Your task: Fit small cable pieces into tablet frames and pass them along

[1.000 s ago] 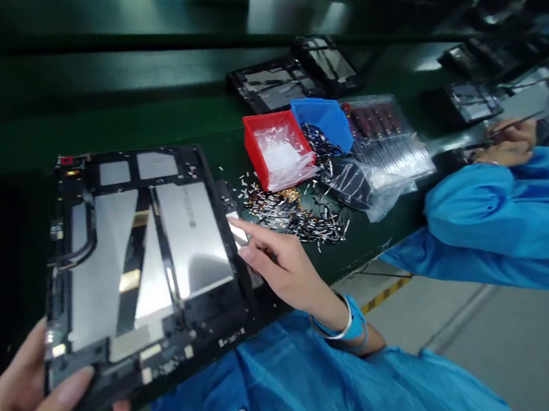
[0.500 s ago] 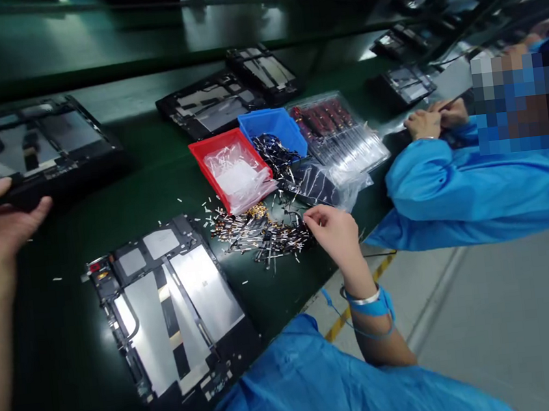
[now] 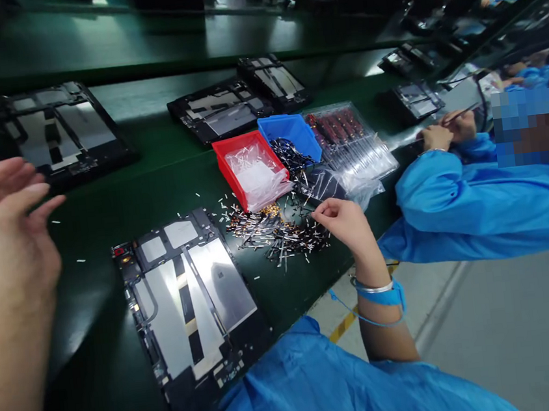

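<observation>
The left hand is released, fingers spread, near the rear tablet. The right hand is pinched at the right edge of the parts pile; whether it grips a part cannot be told. The front tablet lies internals up on the bench, between the forearms. The red bin stands behind the pile.

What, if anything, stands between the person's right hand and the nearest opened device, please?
The pile of loose parts does: it spreads low on the green table from beside the right hand toward the nearest opened device. Nothing taller shows between them.
</observation>
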Motion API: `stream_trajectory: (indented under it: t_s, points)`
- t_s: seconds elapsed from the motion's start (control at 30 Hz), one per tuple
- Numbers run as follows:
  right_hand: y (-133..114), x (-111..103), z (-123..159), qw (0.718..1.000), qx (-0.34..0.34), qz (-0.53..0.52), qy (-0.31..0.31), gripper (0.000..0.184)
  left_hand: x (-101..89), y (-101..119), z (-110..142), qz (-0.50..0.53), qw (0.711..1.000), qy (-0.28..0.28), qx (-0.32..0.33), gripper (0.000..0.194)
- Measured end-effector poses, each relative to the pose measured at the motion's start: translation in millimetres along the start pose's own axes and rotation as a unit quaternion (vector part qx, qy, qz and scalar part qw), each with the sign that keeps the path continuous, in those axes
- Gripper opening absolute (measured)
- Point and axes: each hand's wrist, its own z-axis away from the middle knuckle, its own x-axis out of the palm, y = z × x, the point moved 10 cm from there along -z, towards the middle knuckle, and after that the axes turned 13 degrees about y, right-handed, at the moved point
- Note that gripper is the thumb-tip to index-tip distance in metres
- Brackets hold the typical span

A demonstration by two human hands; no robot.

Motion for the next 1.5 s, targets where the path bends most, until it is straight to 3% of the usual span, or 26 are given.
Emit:
stream_trajectory:
  t_s: [0.07,0.17,0.3,0.43,0.5,0.57,0.7,0.73,0.8,0.9,1.0,1.07,1.33,1.5]
  points:
    - [-1,-6,0,0.999,-0.008,-0.046,0.026,0.012,13.9,26,35,0.053,0.998,-0.026,-0.032,0.038]
    - [-9,-13,-1,0.987,-0.053,-0.136,0.069,0.013,39.9,57,88,0.066,0.983,-0.171,-0.027,0.028]
    - [-17,-20,2,0.962,-0.082,-0.229,0.123,0.020,50.4,60,133,0.023,0.950,-0.311,-0.027,0.026]
    - [-30,-38,14,0.937,-0.078,-0.283,0.187,0.019,57.6,62,158,-0.004,0.927,-0.373,0.031,0.025]
    - [-49,-35,23,0.925,-0.075,-0.342,0.146,0.017,64.2,61,175,0.000,0.914,-0.404,0.041,0.026]
    - [-76,-22,37,0.904,-0.065,-0.419,0.062,0.014,70.2,55,192,0.013,0.902,-0.432,0.019,0.030]
    - [-133,14,69,0.858,-0.070,-0.501,-0.090,0.012,78.7,39,218,0.083,0.865,-0.481,-0.116,0.032]
    - [-141,19,74,0.858,-0.077,-0.500,-0.092,0.012,79.8,34,222,0.093,0.855,-0.486,-0.157,0.028]
    - [-148,19,78,0.875,-0.103,-0.472,-0.035,0.011,80.0,27,223,0.098,0.845,-0.480,-0.216,0.020]
    - [-164,1,88,0.892,-0.232,-0.380,0.081,0.004,78.5,24,215,0.096,0.854,-0.455,-0.234,0.017]
    - [-184,-9,106,0.863,-0.383,-0.313,0.102,0.011,77.5,23,208,0.082,0.862,-0.450,-0.216,0.017]
    - [-189,-12,113,0.846,-0.431,-0.295,0.102,0.012,76.9,22,205,0.065,0.868,-0.451,-0.199,0.015]
    - [-209,0,123,0.825,-0.548,-0.100,0.099,0.020,77.1,15,194,-0.017,0.871,-0.466,-0.155,0.013]
    - [-210,-10,113,0.828,-0.526,-0.141,0.134,0.015,77.8,9,189,-0.024,0.869,-0.463,-0.171,0.015]
